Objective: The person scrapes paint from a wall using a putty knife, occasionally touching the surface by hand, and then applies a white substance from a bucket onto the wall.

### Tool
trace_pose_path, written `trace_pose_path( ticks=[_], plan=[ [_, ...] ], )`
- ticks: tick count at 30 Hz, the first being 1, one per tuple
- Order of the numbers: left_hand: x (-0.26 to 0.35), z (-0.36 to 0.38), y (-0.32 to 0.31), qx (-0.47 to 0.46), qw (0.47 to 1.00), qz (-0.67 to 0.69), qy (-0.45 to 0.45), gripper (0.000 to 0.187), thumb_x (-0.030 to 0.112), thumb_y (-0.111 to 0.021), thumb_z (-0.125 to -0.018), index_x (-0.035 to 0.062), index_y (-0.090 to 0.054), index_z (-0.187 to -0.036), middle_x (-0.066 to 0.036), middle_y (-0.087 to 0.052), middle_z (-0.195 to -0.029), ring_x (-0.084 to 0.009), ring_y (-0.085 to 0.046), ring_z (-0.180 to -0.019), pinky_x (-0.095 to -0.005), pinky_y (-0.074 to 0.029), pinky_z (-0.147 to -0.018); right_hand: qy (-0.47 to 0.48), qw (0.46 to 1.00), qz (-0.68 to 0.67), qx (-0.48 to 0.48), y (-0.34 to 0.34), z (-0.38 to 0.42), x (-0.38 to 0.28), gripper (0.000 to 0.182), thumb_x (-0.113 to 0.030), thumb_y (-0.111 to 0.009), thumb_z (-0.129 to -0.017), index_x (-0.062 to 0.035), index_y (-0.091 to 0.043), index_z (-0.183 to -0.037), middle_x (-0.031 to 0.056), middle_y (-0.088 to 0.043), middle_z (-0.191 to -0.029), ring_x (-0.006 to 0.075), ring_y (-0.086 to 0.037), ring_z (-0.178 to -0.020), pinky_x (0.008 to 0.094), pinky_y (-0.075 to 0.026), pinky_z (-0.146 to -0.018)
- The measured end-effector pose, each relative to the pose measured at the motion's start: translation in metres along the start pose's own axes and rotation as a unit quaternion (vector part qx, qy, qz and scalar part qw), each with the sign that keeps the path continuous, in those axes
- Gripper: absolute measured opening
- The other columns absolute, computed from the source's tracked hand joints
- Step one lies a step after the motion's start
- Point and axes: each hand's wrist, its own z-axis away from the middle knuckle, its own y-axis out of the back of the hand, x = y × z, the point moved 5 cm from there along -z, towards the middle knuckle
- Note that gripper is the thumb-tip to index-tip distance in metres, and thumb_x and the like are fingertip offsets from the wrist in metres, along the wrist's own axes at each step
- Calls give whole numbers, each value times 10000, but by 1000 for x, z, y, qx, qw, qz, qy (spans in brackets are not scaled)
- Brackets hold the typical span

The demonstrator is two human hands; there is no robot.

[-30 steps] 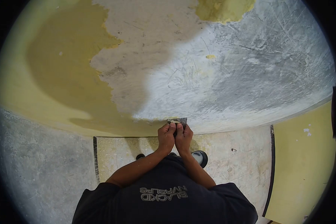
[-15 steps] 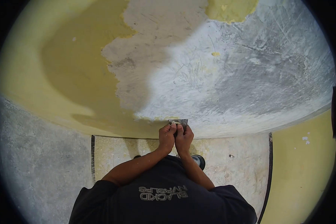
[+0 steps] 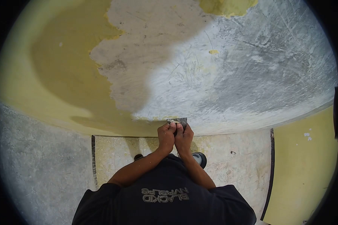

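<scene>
I see left hand (image 3: 166, 134) and right hand (image 3: 184, 135) pressed together, both clamped on what looks like a scraper (image 3: 177, 121), blade against the wall (image 3: 221, 86) at the yellow paint (image 3: 64, 75) edge.

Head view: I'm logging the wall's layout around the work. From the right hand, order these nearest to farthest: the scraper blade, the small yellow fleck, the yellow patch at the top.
1. Scraper blade, in the right hand, against the wall.
2. Small yellow fleck, up and right on bare plaster.
3. Yellow patch, at the top edge.
</scene>
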Motion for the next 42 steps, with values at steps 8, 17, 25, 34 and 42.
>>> trace_pose_path(
  ticks=[8,17,25,34,42],
  plan=[
    [32,3,-1,1,987,-86,-137,264,159,-592,-945,-16,-634,-752,25,-581,-668,-45,-455,-619,-256,-391,-545,105,994,21,2,2,-9,-36,319,-256,-542,-958,26,-564,-810,94,-560,-594,114,-476,-556,316,-406,-491],
    [-11,-3,9,-20,999,-42,-9,299,214,-532,-981,5,-649,-802,23,-587,-732,-55,-501,-672,-238,-421,-606,30,999,30,-17,0,1,2,262,-180,-564,-936,37,-560,-789,105,-576,-596,107,-502,-563,313,-414,-496],
    [-12,-2,3,13,1000,6,6,327,196,-555,-975,-6,-628,-728,42,-540,-650,-51,-422,-612,-259,-368,-544,43,997,61,-7,0,2,0,229,-158,-556,-935,42,-588,-827,117,-587,-590,154,-532,-525,333,-421,-489],
    [-16,-2,0,-11,997,73,35,288,159,-563,-958,-13,-640,-741,14,-571,-683,-63,-467,-633,-253,-401,-573,37,992,116,-15,6,-2,-14,184,-120,-565,-905,48,-583,-833,225,-619,-663,355,-637,-582,407,-464,-521],
    [-3,1,-5,-3,998,59,34,261,151,-557,-956,-15,-645,-774,-10,-604,-743,-71,-513,-670,-251,-439,-620,53,996,73,-20,6,-7,-12,197,-126,-574,-906,46,-583,-811,185,-600,-620,231,-599,-542,367,-433,-503]
  ],
)
